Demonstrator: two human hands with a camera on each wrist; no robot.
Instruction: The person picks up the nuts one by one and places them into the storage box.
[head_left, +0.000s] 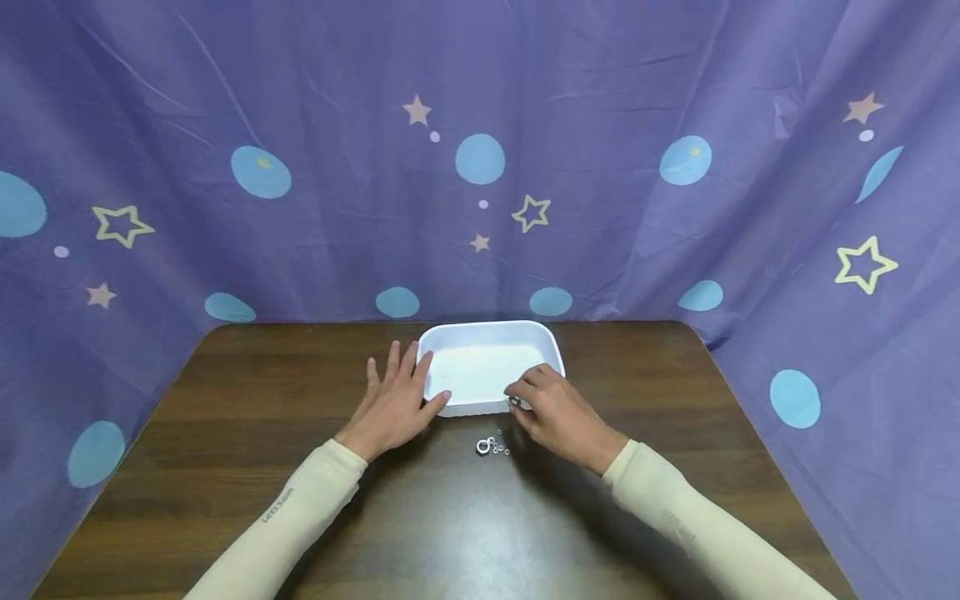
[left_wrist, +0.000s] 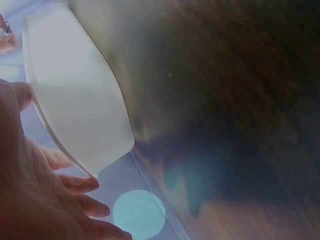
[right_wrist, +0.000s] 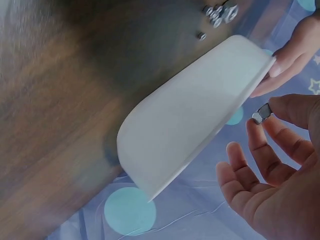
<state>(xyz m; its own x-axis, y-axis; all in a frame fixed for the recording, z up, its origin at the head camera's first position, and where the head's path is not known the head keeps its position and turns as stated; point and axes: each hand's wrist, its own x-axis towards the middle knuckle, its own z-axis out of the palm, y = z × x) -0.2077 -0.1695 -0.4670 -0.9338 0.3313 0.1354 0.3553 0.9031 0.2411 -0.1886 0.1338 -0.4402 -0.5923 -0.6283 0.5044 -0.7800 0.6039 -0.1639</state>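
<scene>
A white rectangular tray (head_left: 471, 409) stands at the back middle of the table. My left hand (head_left: 392, 410) rests against its left end, fingers spread and thumb at the front rim. Over the front right corner, my right hand (head_left: 561, 414) pinches a metal hex nut (right_wrist: 262, 113) between thumb and fingertips; its other fingers are loosely bent in the right wrist view. On the table in front of the tray lie a larger nut (head_left: 483, 447) and several small nuts (head_left: 496, 448), grouped close together. One small nut (right_wrist: 201, 36) sits slightly apart from them.
The brown wooden table (head_left: 247, 400) runs back to a purple curtain (head_left: 337, 208) with stars and dots, which also hangs along both sides. Faint specks show on the tray's floor.
</scene>
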